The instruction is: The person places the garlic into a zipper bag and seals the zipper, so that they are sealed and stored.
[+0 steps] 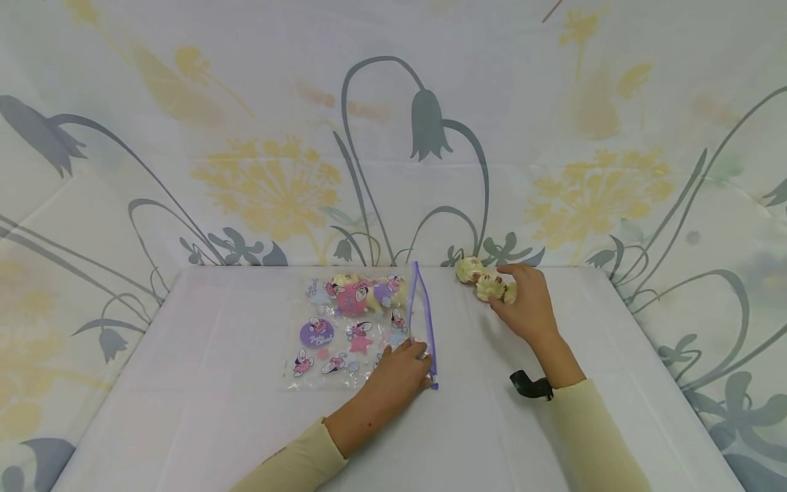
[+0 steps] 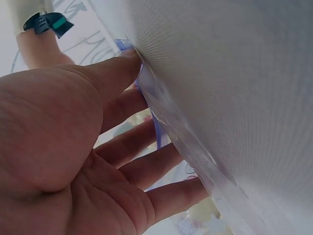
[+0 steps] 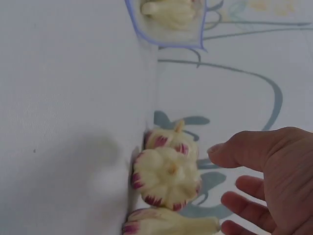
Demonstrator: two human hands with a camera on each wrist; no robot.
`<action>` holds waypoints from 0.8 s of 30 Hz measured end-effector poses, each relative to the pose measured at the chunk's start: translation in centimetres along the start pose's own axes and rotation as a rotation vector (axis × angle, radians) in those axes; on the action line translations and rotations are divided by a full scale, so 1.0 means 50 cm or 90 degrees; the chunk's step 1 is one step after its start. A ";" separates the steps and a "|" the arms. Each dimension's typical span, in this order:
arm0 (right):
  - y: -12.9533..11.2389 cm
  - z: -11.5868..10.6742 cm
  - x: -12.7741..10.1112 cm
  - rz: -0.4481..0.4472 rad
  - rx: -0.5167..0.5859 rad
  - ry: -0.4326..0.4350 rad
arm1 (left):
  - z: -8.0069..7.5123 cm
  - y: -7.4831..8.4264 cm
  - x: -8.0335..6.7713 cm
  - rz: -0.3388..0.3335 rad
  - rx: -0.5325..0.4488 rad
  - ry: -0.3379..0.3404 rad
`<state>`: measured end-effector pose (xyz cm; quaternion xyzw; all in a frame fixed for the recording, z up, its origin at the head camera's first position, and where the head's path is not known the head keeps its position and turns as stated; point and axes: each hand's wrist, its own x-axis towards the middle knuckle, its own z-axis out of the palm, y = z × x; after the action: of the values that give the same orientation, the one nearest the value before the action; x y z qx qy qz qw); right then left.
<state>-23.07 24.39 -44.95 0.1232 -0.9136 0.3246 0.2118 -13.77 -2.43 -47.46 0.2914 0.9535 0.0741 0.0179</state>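
Three garlic bulbs [image 3: 167, 178] lie close together near the back edge of the table, right of its middle. The right hand [image 1: 530, 307] is beside them with thumb and fingers parted, its grip loose and grasping nothing; whether a fingertip brushes the nearest stem, I cannot tell. To the left, also by the back edge, a clear printed bag [image 1: 316, 335] lies with its mouth towards the table's right edge and more garlic [image 3: 171, 14] inside. The left hand [image 1: 396, 376] pinches the bag's purple rim [image 1: 430, 321] at its front end. A black device [image 1: 530, 385] sits at the right sleeve's [image 1: 596, 437] cuff. Behind the white table [image 1: 203, 410] stands a flower-patterned cloth [image 1: 277, 68].
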 end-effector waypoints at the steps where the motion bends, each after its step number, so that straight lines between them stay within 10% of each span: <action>1: 0.007 -0.003 0.000 0.003 -0.002 -0.002 | 0.000 0.000 0.000 0.000 0.002 0.000; 24: 0.115 -0.009 -0.012 0.107 -0.042 -0.082 | -0.002 0.002 -0.003 -0.003 0.001 -0.005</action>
<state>-24.50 29.08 -48.02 0.0596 -0.9425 0.3027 0.1286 -13.62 -2.44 -47.37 0.2896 0.9541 0.0725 0.0214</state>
